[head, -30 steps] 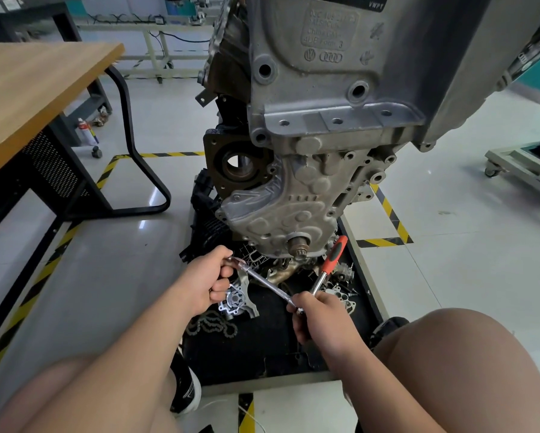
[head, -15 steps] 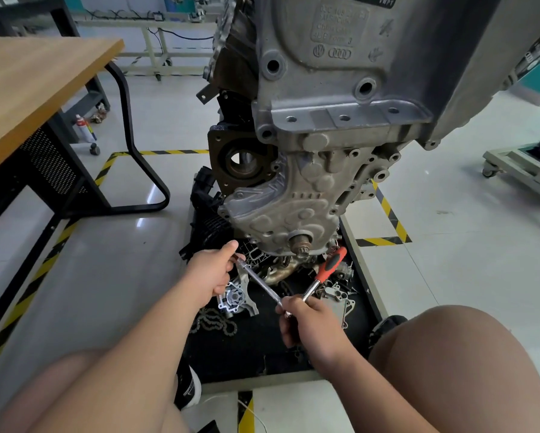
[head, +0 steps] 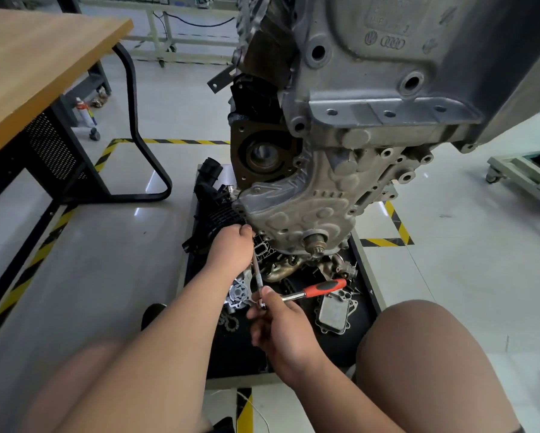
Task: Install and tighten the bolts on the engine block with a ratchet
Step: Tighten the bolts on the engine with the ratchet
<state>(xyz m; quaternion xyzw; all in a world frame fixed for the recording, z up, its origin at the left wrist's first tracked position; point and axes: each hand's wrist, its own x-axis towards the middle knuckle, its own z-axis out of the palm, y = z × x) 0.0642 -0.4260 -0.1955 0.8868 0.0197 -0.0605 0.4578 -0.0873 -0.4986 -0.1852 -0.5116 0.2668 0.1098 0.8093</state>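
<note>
The grey engine block (head: pixel 371 126) hangs above a black tray (head: pixel 293 348), its ribbed lower cover (head: pixel 297 214) facing me. My left hand (head: pixel 231 248) is curled round the far end of a thin steel extension bar (head: pixel 257 276), right at the cover's lower left edge. My right hand (head: pixel 278 323) pinches the ratchet head where the bar joins it. The ratchet (head: pixel 312 290) has a red and black handle that sticks out to the right. The bar's tip and any bolt are hidden behind my left fingers.
Loose parts lie on the tray: a silver pump housing (head: pixel 239 295), an oil cooler plate (head: pixel 336 310), a chain (head: pixel 229 321), a manifold (head: pixel 284 270). A wooden workbench (head: pixel 40 64) stands at left, a wheeled cart (head: pixel 525 173) at right. My knees frame the tray's near edge.
Both hands moved toward the engine. The extension bar swung from slanting to almost upright, its tip now at the cover's lower left edge. The ratchet handle dropped to point right.
</note>
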